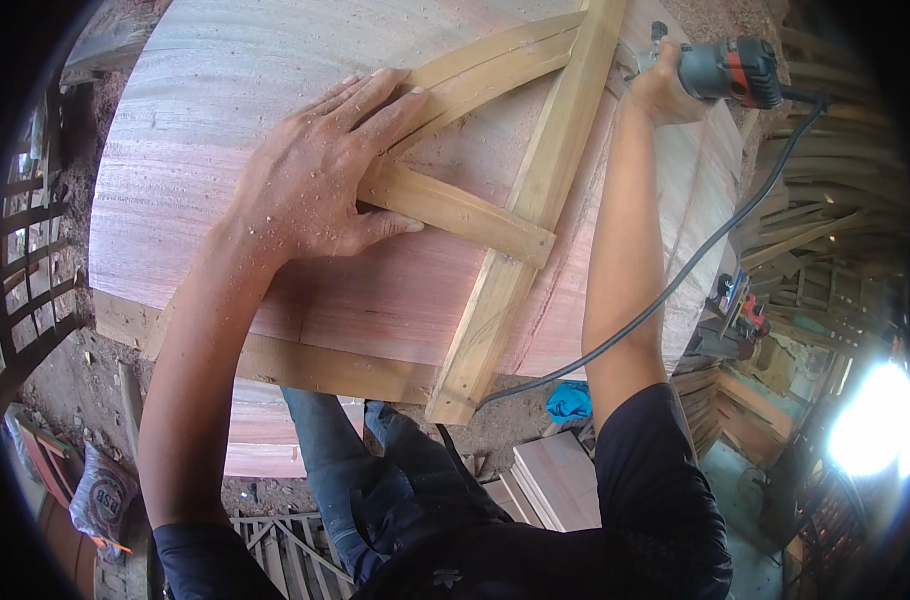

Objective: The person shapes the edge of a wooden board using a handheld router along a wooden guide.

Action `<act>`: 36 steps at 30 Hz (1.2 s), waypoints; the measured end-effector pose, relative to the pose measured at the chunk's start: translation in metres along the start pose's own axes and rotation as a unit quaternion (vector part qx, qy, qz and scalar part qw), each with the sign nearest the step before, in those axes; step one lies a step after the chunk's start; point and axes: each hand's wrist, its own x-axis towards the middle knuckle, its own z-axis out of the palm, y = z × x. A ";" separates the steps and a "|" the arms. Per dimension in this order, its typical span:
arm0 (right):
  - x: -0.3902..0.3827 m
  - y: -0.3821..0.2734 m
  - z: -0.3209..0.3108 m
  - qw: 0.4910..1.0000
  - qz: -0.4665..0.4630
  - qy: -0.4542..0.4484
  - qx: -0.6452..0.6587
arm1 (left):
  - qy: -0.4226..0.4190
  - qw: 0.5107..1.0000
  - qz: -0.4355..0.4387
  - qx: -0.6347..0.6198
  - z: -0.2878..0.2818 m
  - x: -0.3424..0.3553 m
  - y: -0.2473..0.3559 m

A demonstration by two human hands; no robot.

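A big pinkish wooden board (375, 310) with a curved edge lies before me, strewn with sawdust. On it rests a frame of light wood strips: a long straight bar (555, 150), a short crosspiece (465, 213) and a curved strip (500, 75). My left hand (310, 180), dusted with wood chips, lies flat over the left end of the frame, fingers stretched out and thumb below the crosspiece. At the far right my right hand (663, 95) is closed around a dark trim router (730, 72) with a red band. The router's bit is hidden.
A black cord (720, 235) runs from the router across my right forearm toward the board's near edge. Stacked boards (560, 475) and a blue cloth (570, 402) lie below on the right. At lower left sits a printed sack (103, 490). Wood pieces crowd the far right, near a bright light.
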 end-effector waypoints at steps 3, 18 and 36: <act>0.000 0.001 0.002 1.000 0.002 0.008 -0.004 | 0.001 1.000 -0.004 -0.021 0.000 0.001 -0.001; 0.002 -0.009 0.011 0.999 0.051 0.008 -0.007 | 0.004 1.000 0.009 -0.024 -0.005 0.000 -0.001; 0.011 0.008 0.019 0.999 0.045 0.006 -0.006 | -0.013 1.000 -0.004 -0.026 -0.004 0.001 -0.002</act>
